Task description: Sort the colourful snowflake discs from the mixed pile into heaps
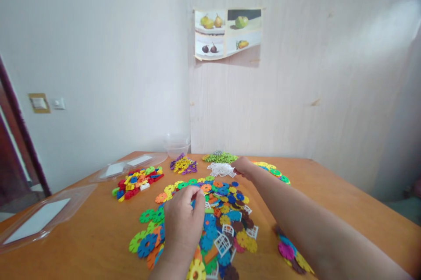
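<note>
My left hand point(186, 212) is over the big mixed pile of plastic flower discs point(210, 232), its fingers curled in and partly hidden behind the hand. Stretched across to the back, my right hand point(242, 167) has its fingers pressed together at the right edge of a small heap of white lattice pieces point(221, 169). Whether it grips one of them is hidden. Among the discs lie several white toy windows point(222, 244), some near the pile's right side.
Yellow-and-purple pieces point(183, 164), green pieces point(219, 157) and coloured building blocks point(136, 182) form separate heaps. More discs lie at the right back point(272, 171) and under my right forearm point(292, 253). Clear bowls point(177, 144) stand by the wall; flat plastic lids point(49, 218) lie left.
</note>
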Motion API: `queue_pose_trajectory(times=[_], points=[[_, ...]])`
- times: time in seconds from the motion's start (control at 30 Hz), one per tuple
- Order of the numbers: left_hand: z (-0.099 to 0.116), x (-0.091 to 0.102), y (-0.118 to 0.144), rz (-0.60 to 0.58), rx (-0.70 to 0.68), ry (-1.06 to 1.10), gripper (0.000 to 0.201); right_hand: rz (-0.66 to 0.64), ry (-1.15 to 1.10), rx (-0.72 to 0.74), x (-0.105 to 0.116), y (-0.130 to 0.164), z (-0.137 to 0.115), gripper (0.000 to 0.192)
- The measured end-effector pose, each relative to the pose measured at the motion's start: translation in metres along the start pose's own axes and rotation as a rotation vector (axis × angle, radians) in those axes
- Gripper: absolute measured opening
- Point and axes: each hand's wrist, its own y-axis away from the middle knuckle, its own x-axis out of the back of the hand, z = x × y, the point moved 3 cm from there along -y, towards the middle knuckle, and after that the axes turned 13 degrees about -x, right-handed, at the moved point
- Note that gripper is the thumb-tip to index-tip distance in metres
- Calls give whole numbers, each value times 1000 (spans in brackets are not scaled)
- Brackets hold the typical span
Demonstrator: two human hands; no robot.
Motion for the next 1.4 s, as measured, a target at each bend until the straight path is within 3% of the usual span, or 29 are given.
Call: queue_pose_trajectory(times=[0.1, 0.27, 0.47, 0.73, 0.9, 1.07, 1.23, 1.3, 1.4], points=[[2, 0, -1, -6, 20, 2, 24, -23, 39, -65, 1, 8, 10, 22], [0, -1, 0, -10, 2, 5, 23, -131, 61, 0, 9, 35, 30, 17], [-2, -3, 0, -32, 17, 11, 23, -388, 101, 215, 8, 71, 49, 14], [-4, -4, 1, -70, 25, 20, 24, -460, 167, 378, -13, 112, 43, 30], [-5, -5, 1, -62, 24, -2, 24, -303, 221, 356, -23, 121, 42, 33], [-5, -5, 0, -63, 25, -7, 24, -232, 252, 415, -21, 128, 42, 8], [-4, -3, 0, -77, 25, -33, 25, 66, 170, 452, 4, 137, 49, 13], [-3, -2, -1, -83, 21, -47, 25, 81, 109, 374, 17, 142, 58, 13], [-2, -2, -2, -91, 6, -61, 26, 5, 22, 250, 34, 150, 80, 12]])
